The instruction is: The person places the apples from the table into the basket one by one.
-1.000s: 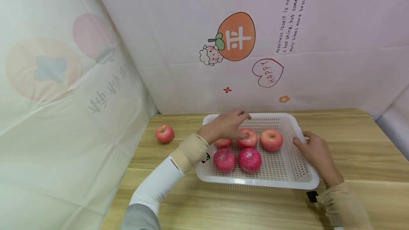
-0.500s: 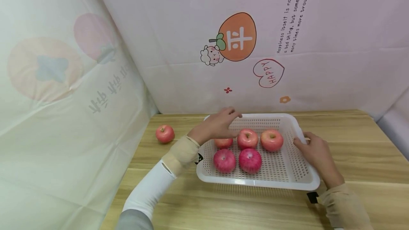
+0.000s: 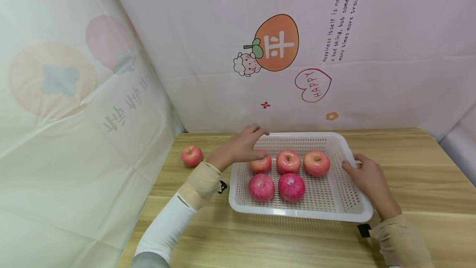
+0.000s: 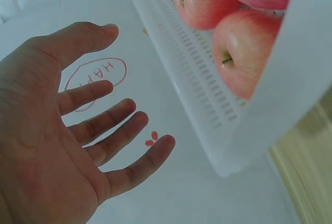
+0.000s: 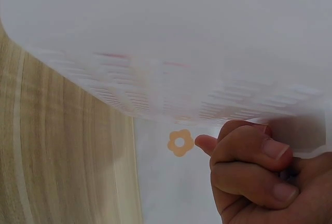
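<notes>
A white perforated plastic basket (image 3: 297, 213) holds several apples, two of them deep pink, a left pink apple (image 3: 261, 187) and a right pink apple (image 3: 291, 187). Behind these sit redder ones, including a middle red apple (image 3: 288, 161) and a right red apple (image 3: 316, 163). Over the basket's back left corner hovers my left hand (image 3: 238, 146), partly covering the left red apple (image 3: 262, 163). Its fingers are spread and hold nothing in the left wrist view. My right hand (image 3: 368, 179) grips the basket's right rim, with curled fingers (image 5: 251, 169) visible under the wall.
One loose apple (image 3: 191, 156) lies on the wooden table (image 3: 208, 235), left of the basket. A printed white cloth (image 3: 208, 94) hangs behind the table, and another white sheet (image 3: 74, 168) borders it on the left.
My left hand has drawn away leftward from above the middle red apple toward the basket's left end. The right hand keeps its grip and the basket stays in place.
</notes>
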A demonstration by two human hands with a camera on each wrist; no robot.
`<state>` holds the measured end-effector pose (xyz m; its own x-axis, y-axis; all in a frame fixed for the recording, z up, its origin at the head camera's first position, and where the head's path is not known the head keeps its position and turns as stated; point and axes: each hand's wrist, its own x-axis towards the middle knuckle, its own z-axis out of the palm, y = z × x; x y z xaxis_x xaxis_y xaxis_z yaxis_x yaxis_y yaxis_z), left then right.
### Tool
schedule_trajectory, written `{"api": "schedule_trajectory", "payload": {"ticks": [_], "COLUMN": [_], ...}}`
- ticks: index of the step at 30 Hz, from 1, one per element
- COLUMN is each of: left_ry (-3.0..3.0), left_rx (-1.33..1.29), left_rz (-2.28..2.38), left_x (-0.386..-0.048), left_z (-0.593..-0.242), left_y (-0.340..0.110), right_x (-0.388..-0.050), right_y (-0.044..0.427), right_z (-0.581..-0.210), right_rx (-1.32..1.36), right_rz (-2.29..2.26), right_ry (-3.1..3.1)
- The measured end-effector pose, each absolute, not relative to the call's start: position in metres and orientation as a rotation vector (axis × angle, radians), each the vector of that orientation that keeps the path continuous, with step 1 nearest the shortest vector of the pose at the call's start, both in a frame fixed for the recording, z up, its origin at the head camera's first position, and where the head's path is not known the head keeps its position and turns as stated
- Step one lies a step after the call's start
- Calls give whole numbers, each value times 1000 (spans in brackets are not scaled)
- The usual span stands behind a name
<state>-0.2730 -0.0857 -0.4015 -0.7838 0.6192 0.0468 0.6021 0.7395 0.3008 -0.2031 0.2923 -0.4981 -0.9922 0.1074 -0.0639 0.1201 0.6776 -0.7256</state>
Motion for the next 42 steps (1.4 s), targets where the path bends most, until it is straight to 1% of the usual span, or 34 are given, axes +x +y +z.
{"api": "schedule_trajectory", "payload": {"ticks": [15, 33, 42], "left_ry": [2952, 2998, 3018], "left_rx": [1008, 880, 802], "left_rz": [463, 451, 522], "left_x": [-277, -281, -286], "left_z": [-398, -398, -405], "left_y": [-113, -141, -159], "right_x": [-203, -204, -204], "right_y": [295, 296, 295], "right_z": [-502, -499, -501], "right_rx": [194, 189, 166], "right_rz": [-1251, -1256, -1246], "right_ry": [2861, 2854, 2878]}}
